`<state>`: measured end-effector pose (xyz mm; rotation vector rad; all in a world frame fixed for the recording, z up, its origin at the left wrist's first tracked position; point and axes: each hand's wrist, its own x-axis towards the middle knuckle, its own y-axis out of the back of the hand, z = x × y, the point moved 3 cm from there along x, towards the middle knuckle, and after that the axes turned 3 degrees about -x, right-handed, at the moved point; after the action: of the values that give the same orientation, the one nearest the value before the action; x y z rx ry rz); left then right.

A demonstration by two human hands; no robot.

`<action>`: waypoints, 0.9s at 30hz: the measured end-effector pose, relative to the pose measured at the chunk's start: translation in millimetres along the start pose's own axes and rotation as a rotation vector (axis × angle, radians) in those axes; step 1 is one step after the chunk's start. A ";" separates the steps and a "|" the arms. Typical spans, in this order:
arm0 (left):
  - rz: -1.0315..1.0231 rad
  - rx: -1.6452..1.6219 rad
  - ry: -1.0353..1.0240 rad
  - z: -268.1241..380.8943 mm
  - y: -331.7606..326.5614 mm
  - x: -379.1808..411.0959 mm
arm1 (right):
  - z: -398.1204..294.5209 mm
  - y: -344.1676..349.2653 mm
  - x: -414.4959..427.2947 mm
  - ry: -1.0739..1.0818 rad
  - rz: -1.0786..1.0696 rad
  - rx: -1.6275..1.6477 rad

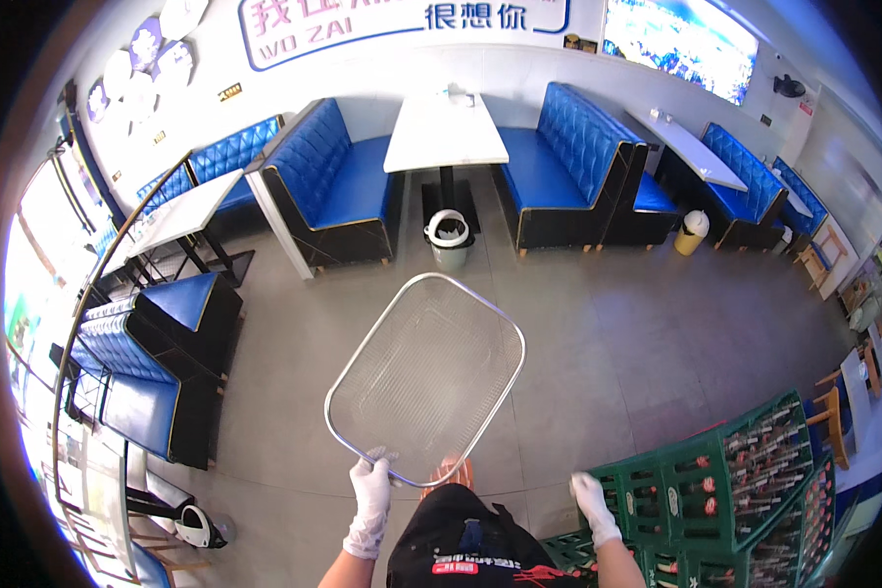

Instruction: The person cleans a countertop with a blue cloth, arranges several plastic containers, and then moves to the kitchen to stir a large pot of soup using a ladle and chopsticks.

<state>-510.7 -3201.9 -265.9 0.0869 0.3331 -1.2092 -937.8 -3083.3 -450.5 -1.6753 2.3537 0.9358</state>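
Observation:
A rectangular wire-mesh basket [441, 367] with rounded corners and a shiny metal rim hangs tilted in front of me, over the floor. My left hand [372, 489], in a white glove, grips the rim at its near left corner. I see no contents in the basket; the floor shows faintly through its mesh. My right hand [594, 503], also gloved in white, is held low on the right with its fingers curled together and nothing visible in it. Beside it in the picture stand green plastic bottle crates [694, 485]; whether the hand touches them I cannot tell.
Stacked crates with several bottles fill the lower right. Ahead, a white table [447, 140] stands between blue booth benches [338, 165], with a grey lidded bin [448, 239] below its near end. A yellow bin [691, 234] is farther right. More booths [136, 397] line the left.

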 end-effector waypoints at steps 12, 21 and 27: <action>-0.424 0.222 0.008 25.8 -384.1 236.0 | -133.5 107.5 192.0 -0.128 0.061 0.352; -0.980 0.466 0.089 -26.5 -736.4 242.0 | -85.5 289.1 265.7 -0.359 0.613 1.152; -1.068 0.548 0.144 -67.5 -899.9 240.3 | -119.6 439.1 396.7 -0.235 0.665 1.220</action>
<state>-1284.4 -3723.6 -302.2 0.5206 0.1488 -2.3425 -1449.3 -3383.3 -337.0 -0.3142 2.4091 -0.3227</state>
